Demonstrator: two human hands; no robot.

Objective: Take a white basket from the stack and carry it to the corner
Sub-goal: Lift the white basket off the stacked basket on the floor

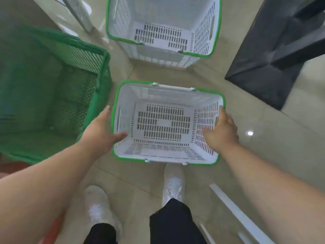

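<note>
A white slotted basket with a green rim (167, 123) is held above the floor in front of me. My left hand (103, 127) grips its left rim, thumb inside the basket. On the opposite rim sits my right hand (219, 129), with the thumb reaching down the inner wall. Further ahead stands a stack of white baskets with green rims (163, 29) on the tiled floor.
A large green mesh basket (52, 95) stands close on the left. A black block-like object (281, 55) lies at the right. A white strip (241, 213) crosses the floor at lower right. My white shoes (173, 184) are below the basket.
</note>
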